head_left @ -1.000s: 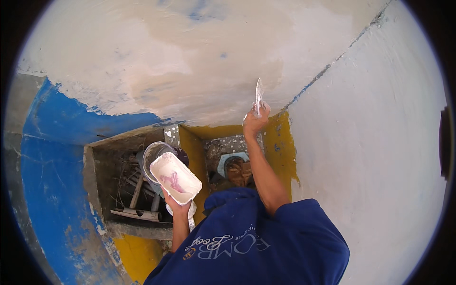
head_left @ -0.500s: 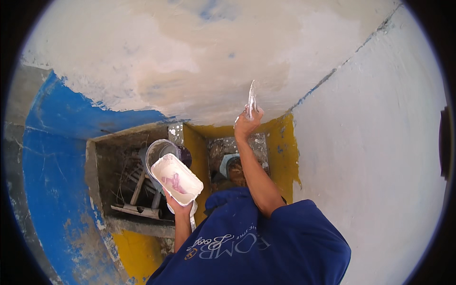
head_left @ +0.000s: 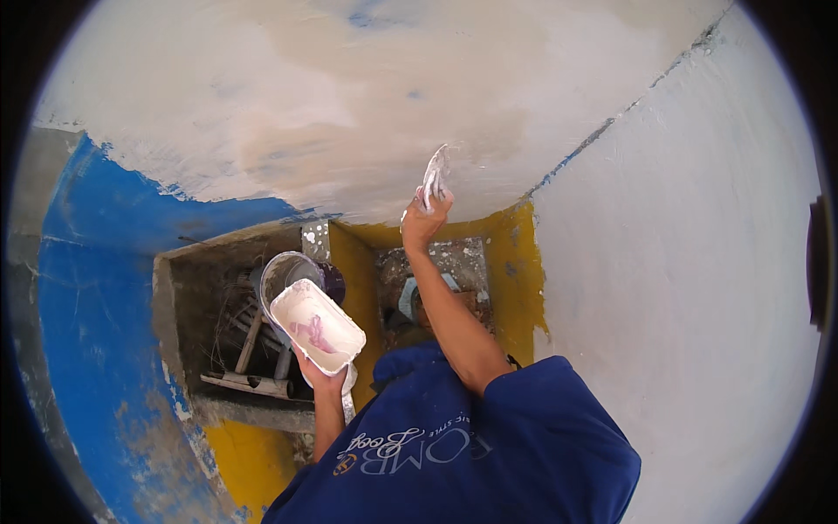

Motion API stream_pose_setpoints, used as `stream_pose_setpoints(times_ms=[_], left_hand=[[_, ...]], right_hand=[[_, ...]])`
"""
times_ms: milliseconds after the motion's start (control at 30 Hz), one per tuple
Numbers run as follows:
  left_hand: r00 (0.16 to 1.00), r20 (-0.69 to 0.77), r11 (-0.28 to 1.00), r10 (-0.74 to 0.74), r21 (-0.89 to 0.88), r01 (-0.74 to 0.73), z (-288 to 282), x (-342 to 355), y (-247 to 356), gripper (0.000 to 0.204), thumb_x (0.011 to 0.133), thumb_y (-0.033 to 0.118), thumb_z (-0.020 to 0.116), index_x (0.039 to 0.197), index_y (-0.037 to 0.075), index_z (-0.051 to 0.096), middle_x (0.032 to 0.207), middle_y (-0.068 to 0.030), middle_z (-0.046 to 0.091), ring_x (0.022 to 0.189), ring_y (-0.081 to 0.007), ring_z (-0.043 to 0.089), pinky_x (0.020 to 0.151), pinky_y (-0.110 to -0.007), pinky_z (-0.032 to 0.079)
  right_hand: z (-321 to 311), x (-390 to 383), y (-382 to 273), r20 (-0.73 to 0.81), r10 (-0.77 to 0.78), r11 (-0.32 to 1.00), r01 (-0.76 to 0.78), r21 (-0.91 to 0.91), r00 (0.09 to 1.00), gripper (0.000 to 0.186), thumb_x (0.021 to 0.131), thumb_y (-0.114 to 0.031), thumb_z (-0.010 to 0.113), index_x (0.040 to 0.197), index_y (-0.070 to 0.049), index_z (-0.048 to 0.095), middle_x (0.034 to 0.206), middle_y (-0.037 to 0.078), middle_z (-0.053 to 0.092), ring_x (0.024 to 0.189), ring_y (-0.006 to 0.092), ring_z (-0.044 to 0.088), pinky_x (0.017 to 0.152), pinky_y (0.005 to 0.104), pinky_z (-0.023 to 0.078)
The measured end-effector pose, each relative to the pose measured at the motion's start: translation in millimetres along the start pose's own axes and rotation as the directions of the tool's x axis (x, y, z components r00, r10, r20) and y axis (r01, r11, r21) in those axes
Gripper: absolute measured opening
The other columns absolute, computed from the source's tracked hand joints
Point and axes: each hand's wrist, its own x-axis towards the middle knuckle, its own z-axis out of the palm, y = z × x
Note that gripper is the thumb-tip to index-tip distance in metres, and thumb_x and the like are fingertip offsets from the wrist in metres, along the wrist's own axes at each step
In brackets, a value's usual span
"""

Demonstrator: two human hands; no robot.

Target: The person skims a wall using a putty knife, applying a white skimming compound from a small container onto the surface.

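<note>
My left hand (head_left: pixel 323 375) grips a white rectangular tub (head_left: pixel 345 342) from below, tilted so its inside shows. A small smear of pinkish-white putty (head_left: pixel 312 332) lies at the bottom of it. My right hand (head_left: pixel 423 224) is closed round a putty knife (head_left: pixel 436 166) coated in white filler. The blade is up at the patchy wall (head_left: pixel 367 122), which carries white and beige coats with bits of blue showing through. Whether the blade's whole edge touches the wall, I cannot tell.
Beneath the tub stands a round bucket (head_left: pixel 281 269) by a concrete recess (head_left: pixel 166 297) holding pipe pieces and sticks. Yellow low walls (head_left: pixel 515 271) flank a paint-spotted floor gap. A white wall (head_left: pixel 672 262) rises on the right, a blue one (head_left: pixel 96 288) on the left.
My right hand has swept the putty knife to the left along the wall, with the blade now turned more to the side. The tub in my left hand has barely shifted.
</note>
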Motion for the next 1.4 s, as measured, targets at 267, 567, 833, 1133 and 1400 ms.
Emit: stream_pose_setpoints(times_ms=[267,567,833,1133,1400], left_hand=[[0.975,0.154,0.914,-0.159,-0.352,0.205,27,-6,13,0.049,0.096,0.033,0.046,0.139,0.013,0.036,0.133,-0.0094,0.045,0.123,-0.0271,0.044,0.102,-0.051,0.039],[0.983,0.097,0.937,-0.157,-0.300,0.179,28,-11,9,0.045,0.096,0.029,0.047,0.138,0.015,0.037,0.130,-0.0099,0.047,0.119,-0.0273,0.047,0.097,-0.050,0.043],[0.999,0.046,0.958,0.010,-0.288,0.003,9,-10,-9,0.053,0.094,0.024,0.051,0.141,0.014,0.030,0.133,-0.0111,0.044,0.118,-0.0295,0.049,0.097,-0.052,0.045],[1.000,0.012,0.967,0.027,-0.253,-0.023,-2,-5,-19,0.056,0.094,0.035,0.048,0.142,0.011,0.031,0.138,-0.0102,0.042,0.123,-0.0302,0.045,0.101,-0.053,0.040],[1.000,0.028,0.986,0.000,-0.169,0.005,1,-1,-8,0.059,0.094,0.048,0.044,0.142,0.015,0.033,0.142,-0.0069,0.041,0.128,-0.0299,0.041,0.105,-0.055,0.034]], right_hand=[[-52,60,8,-0.091,0.058,0.998,-0.059,-0.007,0.994,0.017,0.085,-0.003,0.061,0.096,0.009,0.063,0.103,0.018,0.059,0.084,0.0312,0.060,0.074,0.0389,0.047],[-3,10,10,0.059,-0.006,0.999,0.009,-0.048,0.998,0.017,0.080,-0.002,0.062,0.095,0.004,0.065,0.106,0.015,0.058,0.086,0.0346,0.062,0.074,0.0390,0.047],[-33,53,37,-0.026,0.199,0.980,-0.198,0.036,0.980,0.017,0.087,-0.004,0.059,0.100,0.007,0.062,0.102,0.015,0.058,0.088,0.0284,0.059,0.072,0.0368,0.047],[-12,95,68,-0.101,0.153,0.979,-0.165,-0.122,0.983,0.021,0.087,-0.005,0.061,0.104,0.008,0.060,0.107,0.016,0.058,0.084,0.0261,0.060,0.072,0.0370,0.047],[-39,62,20,0.056,0.006,0.999,-0.008,0.035,0.998,0.018,0.081,0.004,0.057,0.098,0.007,0.064,0.106,0.018,0.056,0.082,0.0281,0.060,0.073,0.0365,0.048]])
